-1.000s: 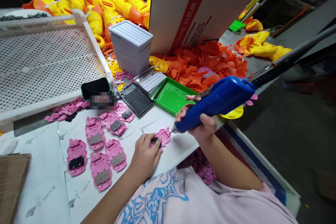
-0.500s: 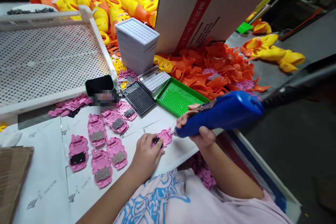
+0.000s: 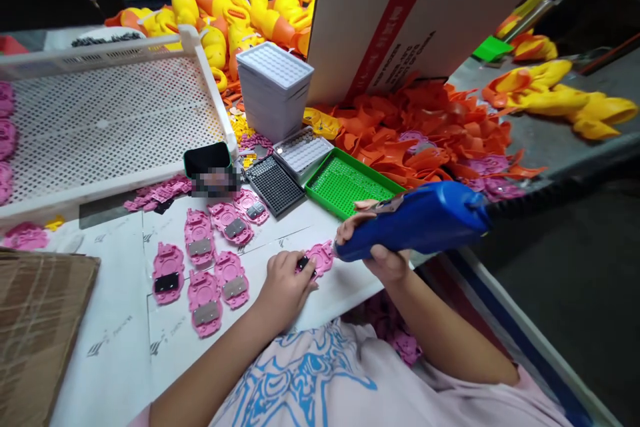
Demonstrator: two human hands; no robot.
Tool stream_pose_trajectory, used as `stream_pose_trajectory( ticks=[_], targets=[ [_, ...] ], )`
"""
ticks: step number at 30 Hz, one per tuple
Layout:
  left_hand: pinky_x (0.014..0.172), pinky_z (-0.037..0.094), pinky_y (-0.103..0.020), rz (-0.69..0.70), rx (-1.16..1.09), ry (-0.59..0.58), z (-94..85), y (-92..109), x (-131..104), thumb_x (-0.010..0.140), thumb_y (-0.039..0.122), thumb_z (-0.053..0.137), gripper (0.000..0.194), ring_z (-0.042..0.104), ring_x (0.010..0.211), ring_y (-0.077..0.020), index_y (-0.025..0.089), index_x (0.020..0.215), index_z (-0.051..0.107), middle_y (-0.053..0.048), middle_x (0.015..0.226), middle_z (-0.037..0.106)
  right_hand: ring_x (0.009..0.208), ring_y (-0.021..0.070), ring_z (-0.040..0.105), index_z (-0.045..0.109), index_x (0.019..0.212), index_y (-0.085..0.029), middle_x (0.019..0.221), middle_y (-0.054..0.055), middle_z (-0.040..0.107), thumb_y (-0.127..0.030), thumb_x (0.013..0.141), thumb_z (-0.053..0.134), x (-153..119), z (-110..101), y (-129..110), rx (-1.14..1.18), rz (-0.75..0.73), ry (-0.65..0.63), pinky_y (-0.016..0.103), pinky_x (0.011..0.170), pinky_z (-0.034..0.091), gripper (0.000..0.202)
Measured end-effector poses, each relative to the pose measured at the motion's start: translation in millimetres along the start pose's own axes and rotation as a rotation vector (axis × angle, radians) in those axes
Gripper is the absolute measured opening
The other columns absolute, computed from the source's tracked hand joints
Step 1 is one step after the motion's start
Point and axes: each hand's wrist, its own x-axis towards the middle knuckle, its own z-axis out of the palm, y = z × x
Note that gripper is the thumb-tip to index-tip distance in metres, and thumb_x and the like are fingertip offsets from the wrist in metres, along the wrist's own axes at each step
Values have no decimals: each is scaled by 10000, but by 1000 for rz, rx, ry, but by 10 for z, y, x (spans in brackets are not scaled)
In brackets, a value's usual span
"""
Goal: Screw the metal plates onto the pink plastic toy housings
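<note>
My left hand (image 3: 287, 281) is closed on a pink plastic casing (image 3: 323, 256), pressing it against the white tabletop. A black plate on the casing shows beside my fingertips. My right hand (image 3: 389, 261) is wrapped round a blue electric screwdriver (image 3: 425, 219), which lies nearly level with its cable leading off to the right. Its nose is at the casing's right end; whether the bit touches a screw I cannot make out. Left of my hands, several similar pink casings (image 3: 205, 287) lie on the table, most with grey metal plates and one with a black plate.
Behind the hands lie a green tray (image 3: 345, 180), a black perforated tray (image 3: 275, 185) and a stack of white trays (image 3: 275, 97). A white crate (image 3: 105, 123) stands left, near a phone (image 3: 207, 159). Orange pieces (image 3: 395, 130) heap by a carton (image 3: 370, 20); another carton (image 3: 40, 327) sits front left.
The view has shifted left, so most things on the table appear further right. Both hands keep their holds on the casing and the electric screwdriver, with the screwdriver's nose still at the casing's end.
</note>
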Motion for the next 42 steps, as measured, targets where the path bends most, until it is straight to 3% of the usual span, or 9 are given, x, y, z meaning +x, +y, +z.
stream_pose_trajectory(
  ticks=[4,8,10,12,15,18,21,25,42],
  targets=[
    [860,494,-480,39,-93,-90,-17,120,37,884,261,629,388,563,1037,-292,199,1265,596,-175,1265,598,560,180,613,580,850,-250,627,-18,627,-504,629,722,90,-76,-318,73,-60,195,364,572,549,366],
    [988,471,-377,325,-509,-299,-31,342,122,945,365,552,597,598,1091,-225,190,1480,352,-132,1309,618,508,151,589,564,762,-248,578,-30,616,-479,621,697,366,-249,-584,29,-236,348,316,524,528,302],
    [1021,449,-354,381,-543,-290,-63,355,146,966,332,509,562,581,1154,-211,201,1487,344,-106,1305,631,489,137,584,546,724,-236,572,-32,605,-462,635,676,594,-357,-609,15,-317,421,286,488,506,276],
    [1012,444,-423,278,-363,-138,-132,244,153,958,290,494,461,556,1186,-252,210,1410,470,-111,1271,651,462,133,592,526,682,-225,554,-33,604,-445,649,668,854,-465,-554,5,-369,502,271,458,492,264],
    [961,415,-555,-94,78,126,-323,-81,167,916,231,525,355,530,1154,-338,205,1254,629,-144,1209,669,402,124,566,507,628,-210,506,-36,586,-421,649,677,1225,-588,-392,5,-396,610,259,409,469,272],
    [958,373,-625,-474,404,76,-554,-378,199,887,294,584,435,432,1225,-423,154,1298,609,-197,1349,561,389,126,567,496,652,-211,485,-49,575,-443,641,693,1492,-636,-239,13,-378,649,253,402,475,304],
    [967,381,-580,-631,512,-59,-697,-503,224,901,319,579,478,395,1263,-422,149,1347,572,-202,1379,530,390,131,575,499,671,-211,479,-53,577,-457,627,704,1634,-626,-136,22,-345,640,250,397,473,323],
    [956,392,-541,-651,550,-88,-719,-510,234,923,298,552,409,431,1232,-387,187,1312,610,-170,1348,567,397,132,584,502,658,-210,482,-51,579,-478,638,703,1698,-585,-50,20,-324,598,257,408,485,336],
    [846,399,-499,-513,506,103,-686,-552,127,914,268,517,337,494,1067,-354,169,1192,680,-173,1132,641,384,128,573,505,666,-212,483,-57,583,-449,617,712,1752,-586,35,-28,-300,586,268,409,487,318]
  ],
)
